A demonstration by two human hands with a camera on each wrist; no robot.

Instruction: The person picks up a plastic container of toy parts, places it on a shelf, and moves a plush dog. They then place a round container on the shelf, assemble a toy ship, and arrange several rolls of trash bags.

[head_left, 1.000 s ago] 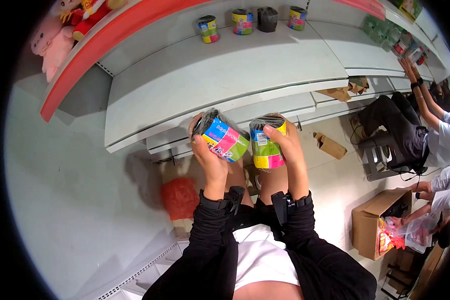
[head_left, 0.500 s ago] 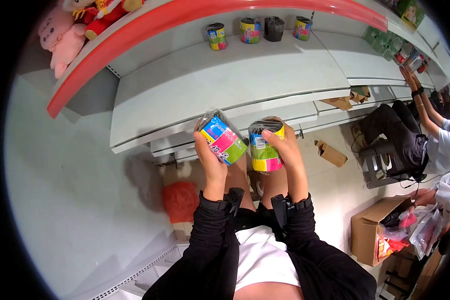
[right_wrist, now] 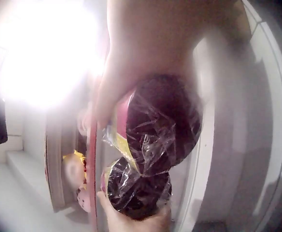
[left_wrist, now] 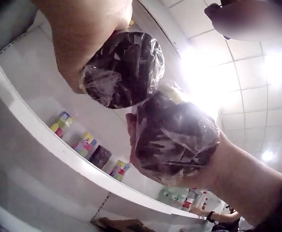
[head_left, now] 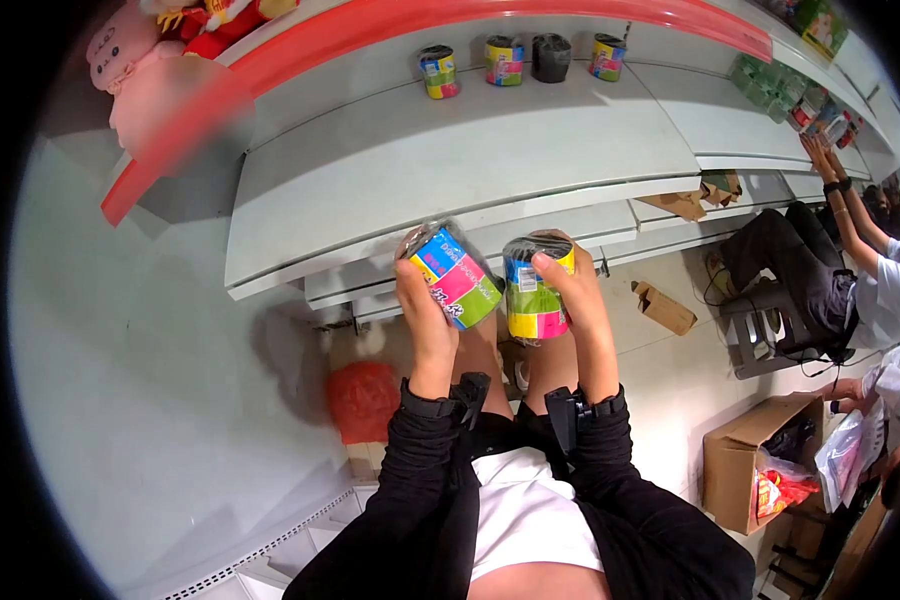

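Note:
My left hand grips a black roll of garbage bags in clear film with a blue, pink, yellow and green label. That roll is tilted, its label facing up toward the head camera. My right hand holds a second such roll, more upright, with the thumb over its top edge and a barcode showing. The two rolls are side by side in front of the shelf edge. In the left wrist view the dark round ends of the left roll and the right roll show under crinkled film.
Several similar rolls stand at the back of the white shelf. Plush toys sit above a red shelf edge at left. A red bag and an open cardboard box are on the floor. People sit at right near bottles.
Both hands keep hold of their rolls, which have shifted very slightly to the right. The head view has tilted a little. At right, a person's hands and a plastic bag have moved by the box.

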